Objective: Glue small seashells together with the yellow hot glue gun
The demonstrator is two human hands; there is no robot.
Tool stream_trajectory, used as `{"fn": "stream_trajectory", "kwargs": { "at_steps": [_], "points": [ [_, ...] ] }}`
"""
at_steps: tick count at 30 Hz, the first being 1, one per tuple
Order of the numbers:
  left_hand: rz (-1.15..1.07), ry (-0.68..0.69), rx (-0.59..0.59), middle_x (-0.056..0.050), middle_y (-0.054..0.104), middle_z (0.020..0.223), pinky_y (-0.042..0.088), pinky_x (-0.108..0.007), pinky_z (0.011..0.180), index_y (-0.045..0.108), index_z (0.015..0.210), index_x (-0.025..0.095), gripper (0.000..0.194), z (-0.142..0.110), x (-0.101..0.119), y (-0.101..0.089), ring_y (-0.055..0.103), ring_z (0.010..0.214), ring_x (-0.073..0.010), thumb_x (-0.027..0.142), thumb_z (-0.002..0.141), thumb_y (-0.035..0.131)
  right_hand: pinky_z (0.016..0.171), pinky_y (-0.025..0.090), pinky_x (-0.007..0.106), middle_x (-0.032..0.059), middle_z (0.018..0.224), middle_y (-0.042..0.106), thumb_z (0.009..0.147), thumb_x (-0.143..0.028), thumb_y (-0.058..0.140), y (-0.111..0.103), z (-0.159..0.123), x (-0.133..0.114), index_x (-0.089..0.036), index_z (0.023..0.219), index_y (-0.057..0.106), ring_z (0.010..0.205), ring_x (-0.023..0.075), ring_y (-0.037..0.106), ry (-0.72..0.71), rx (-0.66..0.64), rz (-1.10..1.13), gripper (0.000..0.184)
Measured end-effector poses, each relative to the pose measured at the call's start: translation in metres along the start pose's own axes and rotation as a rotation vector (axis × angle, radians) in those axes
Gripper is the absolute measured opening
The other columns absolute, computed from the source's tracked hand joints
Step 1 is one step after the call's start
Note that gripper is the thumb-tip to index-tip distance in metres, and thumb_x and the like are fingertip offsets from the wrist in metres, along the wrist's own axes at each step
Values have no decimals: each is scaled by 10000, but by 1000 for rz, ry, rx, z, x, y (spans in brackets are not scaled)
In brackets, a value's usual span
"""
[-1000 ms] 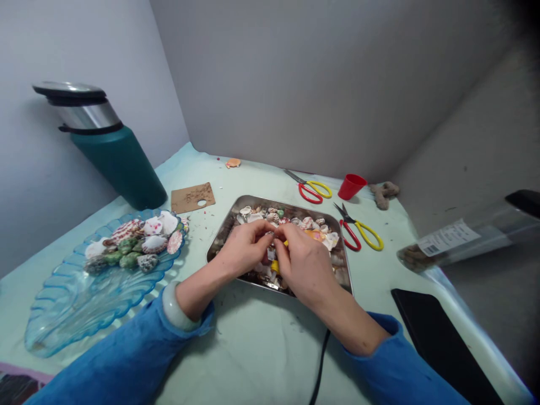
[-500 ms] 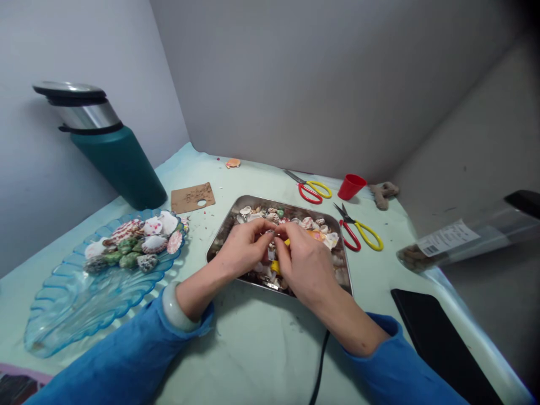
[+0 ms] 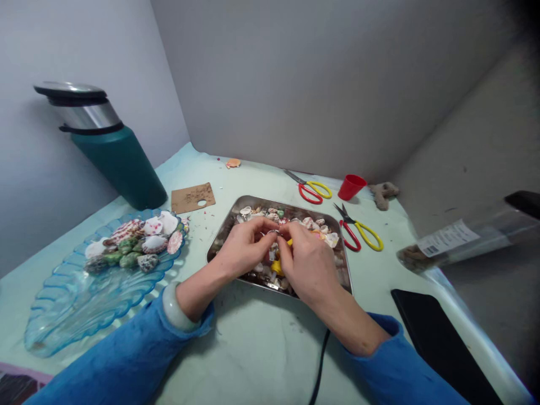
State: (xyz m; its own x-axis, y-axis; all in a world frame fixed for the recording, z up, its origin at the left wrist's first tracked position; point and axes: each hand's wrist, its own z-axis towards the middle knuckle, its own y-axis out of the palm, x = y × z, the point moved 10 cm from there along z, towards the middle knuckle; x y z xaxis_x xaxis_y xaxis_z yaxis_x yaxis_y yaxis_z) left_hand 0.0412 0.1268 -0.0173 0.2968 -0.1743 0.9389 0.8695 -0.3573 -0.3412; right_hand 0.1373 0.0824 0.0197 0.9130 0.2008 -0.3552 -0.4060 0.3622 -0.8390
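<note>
My left hand [image 3: 243, 250] and my right hand [image 3: 309, 264] meet over a metal tray [image 3: 219, 237] filled with small seashells. Both hands have their fingers pinched together around a small thing between them, which I cannot make out. A bit of yellow [image 3: 276, 266] shows under the right thumb. Both wrists come out of blue sleeves. To the left, a blue glass shell-shaped dish [image 3: 76, 298] holds several larger patterned shells [image 3: 139, 242].
A teal flask [image 3: 113, 152] stands at the back left beside a brown card [image 3: 193, 197]. Two red-and-yellow scissors [image 3: 311, 189] [image 3: 360, 232], a red cup [image 3: 351, 186], a clear tube [image 3: 459, 239] and a black phone [image 3: 439, 337] lie to the right. A black cable [image 3: 318, 371] runs toward me.
The hands barely moved; the fingertips shifted slightly while working at the small thing between them.
</note>
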Motion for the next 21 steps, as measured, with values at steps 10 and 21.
{"fn": "stream_trajectory", "kwargs": {
  "at_steps": [10,21],
  "points": [
    [-36,40,1,-29,654,823,453,-186,447,607,978,139,195,2,3,0,558,504,-72,257,838,541,611,357,298,57,826,681,887,-204,489,0,1,0,-159,901,602,719,202,620,7,4,-12,123],
    [-52,49,43,9,612,675,452,-206,452,602,934,158,145,2,2,-5,558,473,-91,231,831,530,616,357,293,40,801,674,900,-233,496,-2,0,-1,-169,878,597,702,194,619,-9,21,14,121]
  ]
}}
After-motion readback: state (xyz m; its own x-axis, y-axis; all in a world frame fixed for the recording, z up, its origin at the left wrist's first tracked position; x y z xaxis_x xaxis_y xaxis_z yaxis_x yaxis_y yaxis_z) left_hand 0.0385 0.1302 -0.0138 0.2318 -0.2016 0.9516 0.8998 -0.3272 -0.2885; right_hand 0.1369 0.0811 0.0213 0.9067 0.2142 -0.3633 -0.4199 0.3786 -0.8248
